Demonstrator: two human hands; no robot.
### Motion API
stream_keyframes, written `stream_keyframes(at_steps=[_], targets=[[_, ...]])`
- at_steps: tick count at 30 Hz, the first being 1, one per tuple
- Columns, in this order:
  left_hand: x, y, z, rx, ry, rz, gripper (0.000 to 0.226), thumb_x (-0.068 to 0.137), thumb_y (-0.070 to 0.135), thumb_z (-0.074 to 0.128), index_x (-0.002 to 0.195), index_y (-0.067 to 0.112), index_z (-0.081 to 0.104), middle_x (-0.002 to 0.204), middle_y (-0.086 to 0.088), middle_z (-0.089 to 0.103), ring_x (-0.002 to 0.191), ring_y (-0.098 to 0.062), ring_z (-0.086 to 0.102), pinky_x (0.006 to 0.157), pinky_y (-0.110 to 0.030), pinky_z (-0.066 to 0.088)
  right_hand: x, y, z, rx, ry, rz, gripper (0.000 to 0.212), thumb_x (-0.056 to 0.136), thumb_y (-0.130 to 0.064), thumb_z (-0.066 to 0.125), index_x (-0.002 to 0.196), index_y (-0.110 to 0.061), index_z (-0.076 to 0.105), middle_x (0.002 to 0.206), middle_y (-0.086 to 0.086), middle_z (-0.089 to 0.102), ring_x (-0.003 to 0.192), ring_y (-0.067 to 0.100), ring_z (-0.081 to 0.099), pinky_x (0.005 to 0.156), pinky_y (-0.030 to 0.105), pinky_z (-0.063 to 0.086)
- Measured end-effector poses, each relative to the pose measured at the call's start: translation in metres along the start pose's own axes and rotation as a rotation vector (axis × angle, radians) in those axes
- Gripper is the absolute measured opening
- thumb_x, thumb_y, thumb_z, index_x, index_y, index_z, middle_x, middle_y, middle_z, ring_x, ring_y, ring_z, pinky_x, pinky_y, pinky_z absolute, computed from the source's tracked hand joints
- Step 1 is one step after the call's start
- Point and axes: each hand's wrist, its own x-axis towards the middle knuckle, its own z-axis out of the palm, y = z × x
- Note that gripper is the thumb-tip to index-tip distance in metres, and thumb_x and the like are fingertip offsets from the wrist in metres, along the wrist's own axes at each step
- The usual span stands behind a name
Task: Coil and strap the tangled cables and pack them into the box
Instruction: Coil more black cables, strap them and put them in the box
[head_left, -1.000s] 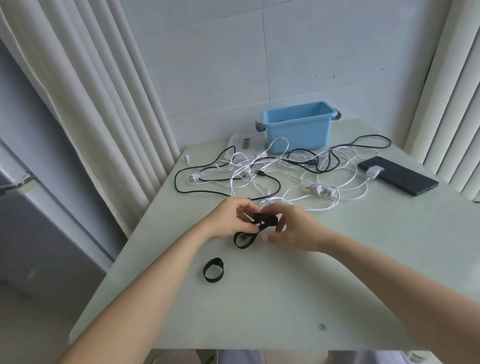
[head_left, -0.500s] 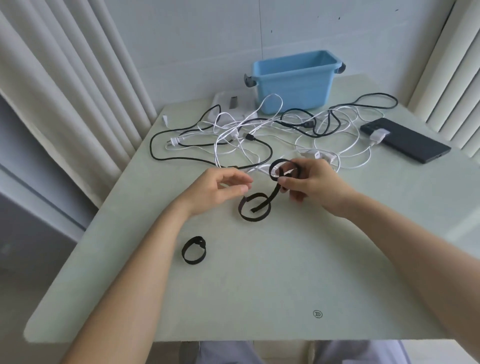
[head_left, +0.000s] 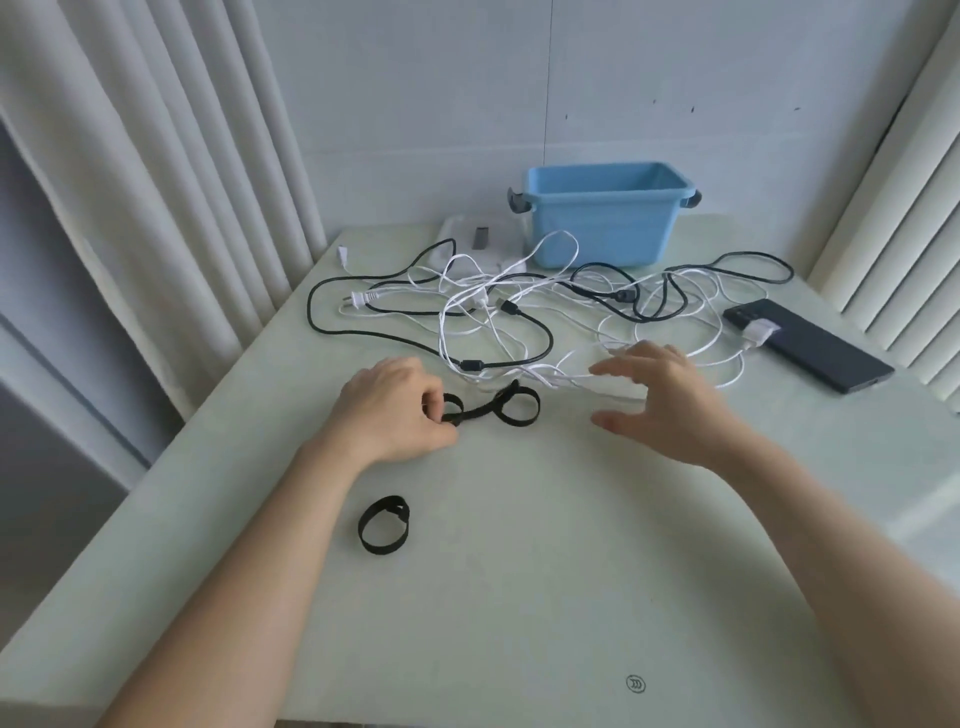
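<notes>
A tangle of white and black cables (head_left: 524, 312) sprawls across the far half of the pale green table (head_left: 545, 571). Behind it stands an open blue box (head_left: 597, 218). My left hand (head_left: 395, 410) pinches one end of a black strap (head_left: 493, 408) that lies on the table in two loops. My right hand (head_left: 660, 395) hovers with spread fingers just right of the strap, over the nearest white cable, holding nothing. A second black strap (head_left: 384, 525), closed into a ring, lies nearer to me by my left forearm.
A black phone (head_left: 810, 345) with a white plug on it lies at the right edge. A white flat device (head_left: 478, 239) sits left of the box. Curtains hang on both sides, a white wall behind.
My right hand let go of the strap and moved right with fingers spread. My left hand took hold of the strap's left end, and the strap now lies on the table.
</notes>
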Motion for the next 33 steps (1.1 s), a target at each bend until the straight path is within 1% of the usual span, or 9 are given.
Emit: stream_keyframes(at_steps=[5,9,12,15,19,23,25,28,33], targets=[[-0.004,0.019,0.008,-0.455,0.092,0.301,0.040,0.063,0.049,0.060,0.101,0.036,0.062,0.112,0.014,0.054,0.113,-0.017,0.047,0.100,-0.035,0.037,0.007,-0.003,0.012,-0.083,0.032,0.096,0.006,0.087,-0.020,0.071,0.092,-0.021,0.074,0.082,-0.002,0.060,0.083,0.025,0.058,0.077,0.036,0.048],[0.001,0.034,0.025,-0.254,-0.147,0.421,0.044,0.077,0.051,0.065,0.121,0.046,0.062,0.128,0.027,0.051,0.124,-0.011,0.034,0.106,-0.034,0.024,0.014,-0.004,0.011,-0.131,0.038,0.212,0.011,0.093,-0.024,0.063,0.093,-0.018,0.072,0.080,-0.002,0.056,0.084,0.027,0.055,0.071,0.033,0.042],[0.003,0.023,0.026,-0.230,-0.009,0.310,0.021,0.075,0.055,0.059,0.087,0.041,0.067,0.097,0.020,0.062,0.104,-0.011,0.044,0.102,-0.038,0.034,0.013,-0.005,0.008,0.020,0.064,0.293,0.018,0.095,-0.019,0.058,0.081,-0.015,0.068,0.067,-0.001,0.058,0.071,0.026,0.056,0.064,0.035,0.046],[0.005,0.009,0.021,-0.102,0.124,0.097,0.034,0.076,0.055,0.062,0.060,0.027,0.053,0.069,0.013,0.061,0.080,-0.013,0.052,0.088,-0.033,0.036,0.011,-0.004,-0.003,0.532,0.206,0.457,0.031,0.100,-0.021,0.050,0.076,-0.013,0.069,0.054,0.003,0.060,0.047,0.014,0.044,0.046,0.025,0.034],[0.008,-0.003,0.015,-0.090,0.214,-0.194,0.041,0.083,0.040,0.062,0.054,0.018,0.044,0.066,0.004,0.053,0.074,-0.027,0.052,0.076,-0.033,0.038,0.010,0.000,-0.018,0.996,0.382,0.640,0.038,0.104,-0.024,0.041,0.081,-0.009,0.066,0.052,0.005,0.055,0.038,0.013,0.033,0.039,0.018,0.022],[0.010,-0.002,0.001,-0.072,0.312,-0.268,0.020,0.084,0.039,0.060,0.077,0.023,0.052,0.084,0.004,0.062,0.081,-0.029,0.056,0.067,-0.031,0.037,0.008,0.007,-0.035,1.280,0.620,0.759,0.028,0.100,-0.022,0.043,0.085,-0.011,0.063,0.063,0.005,0.052,0.039,0.011,0.036,0.041,0.021,0.026],[0.016,0.003,-0.008,-0.008,0.238,-0.253,0.017,0.091,0.041,0.050,0.097,0.026,0.051,0.087,0.002,0.066,0.087,-0.031,0.057,0.072,-0.033,0.040,0.008,0.010,-0.042,1.227,0.776,0.761,0.013,0.092,-0.013,0.049,0.095,-0.012,0.062,0.078,0.006,0.056,0.049,0.011,0.045,0.044,0.020,0.034],[0.026,0.007,-0.022,0.121,0.043,-0.244,0.019,0.094,0.044,0.040,0.102,0.029,0.050,0.093,0.002,0.067,0.086,-0.027,0.064,0.072,-0.032,0.040,0.008,0.008,-0.036,0.978,0.860,0.655,0.033,0.081,-0.014,0.055,0.113,-0.017,0.062,0.107,0.006,0.060,0.084,0.017,0.055,0.073,0.026,0.044],[0.036,0.014,-0.043,0.296,-0.220,-0.237,0.011,0.083,0.037,0.053,0.086,0.027,0.057,0.092,0.009,0.067,0.061,-0.014,0.069,0.062,-0.021,0.040,0.007,-0.002,-0.028,0.607,0.683,0.419,0.030,0.083,-0.008,0.061,0.110,-0.021,0.067,0.116,0.004,0.057,0.098,0.019,0.058,0.088,0.031,0.046]])
